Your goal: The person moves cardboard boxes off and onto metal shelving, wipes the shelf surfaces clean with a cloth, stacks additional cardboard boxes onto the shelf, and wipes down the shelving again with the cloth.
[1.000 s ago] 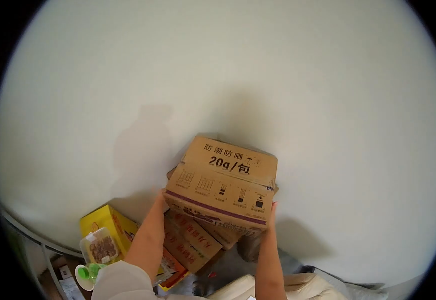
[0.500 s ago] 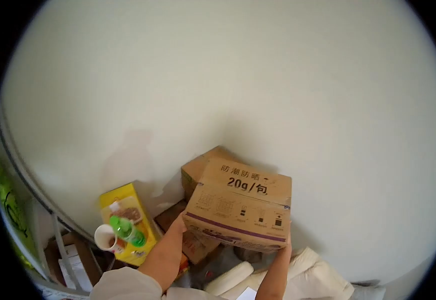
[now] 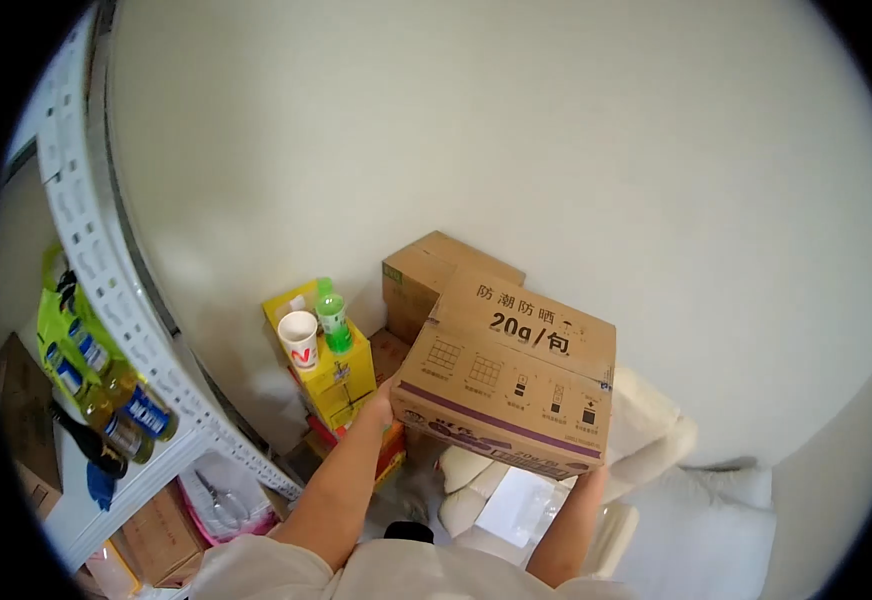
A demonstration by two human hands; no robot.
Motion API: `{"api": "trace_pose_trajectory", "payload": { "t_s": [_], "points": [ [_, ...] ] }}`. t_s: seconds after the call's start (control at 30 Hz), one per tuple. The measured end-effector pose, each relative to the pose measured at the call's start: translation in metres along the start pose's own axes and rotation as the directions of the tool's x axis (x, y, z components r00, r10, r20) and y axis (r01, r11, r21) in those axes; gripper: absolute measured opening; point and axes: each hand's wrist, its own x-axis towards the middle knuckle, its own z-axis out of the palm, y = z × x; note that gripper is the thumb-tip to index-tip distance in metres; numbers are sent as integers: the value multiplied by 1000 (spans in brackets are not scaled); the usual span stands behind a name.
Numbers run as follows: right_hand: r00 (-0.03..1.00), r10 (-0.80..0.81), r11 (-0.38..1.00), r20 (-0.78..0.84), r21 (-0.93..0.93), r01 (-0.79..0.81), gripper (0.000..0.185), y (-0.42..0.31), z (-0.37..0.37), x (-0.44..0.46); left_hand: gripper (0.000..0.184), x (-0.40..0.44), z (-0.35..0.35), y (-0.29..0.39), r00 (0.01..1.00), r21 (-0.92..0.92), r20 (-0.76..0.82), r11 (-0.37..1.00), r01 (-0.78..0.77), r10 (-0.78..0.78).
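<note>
Between my two hands is a large brown cardboard carton with black print reading "20g/包" and a purple stripe. Its top flaps are closed, and it tilts slightly toward me. My left hand grips its left end. My right hand holds the lower right corner. The box hides most of the fingers on both sides. Behind it, another brown cardboard box stands against the wall, partly covered by the held one.
Left of me, a yellow box carries a paper cup and a green bottle. A white metal shelf with several bottles runs along the far left. Cream cushioning and a white bag lie below right.
My view has shifted, bringing the shelf and its bottles in at left and more floor items below. Both hands still hold the carton, which now appears slightly right and closer to level with the cushioning.
</note>
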Motion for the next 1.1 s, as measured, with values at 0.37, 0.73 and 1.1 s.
{"api": "trace_pose_trajectory", "payload": {
  "t_s": [0.37, 0.73, 1.1],
  "points": [
    [999, 12, 999, -33, 35, -10, 54, 4, -41, -226, 64, -217, -30, -88, 1000, -5, 16, 1000, -23, 23],
    [998, 30, 999, -51, 25, -29, 52, -26, -86, -452, 57, -360, -93, -255, 958, -259, 261, 964, -52, 122],
    [989, 75, 997, 129, -30, -72, 49, -39, -14, -610, 50, -731, -10, -125, 945, -97, -33, 940, -327, 325]
  ]
}}
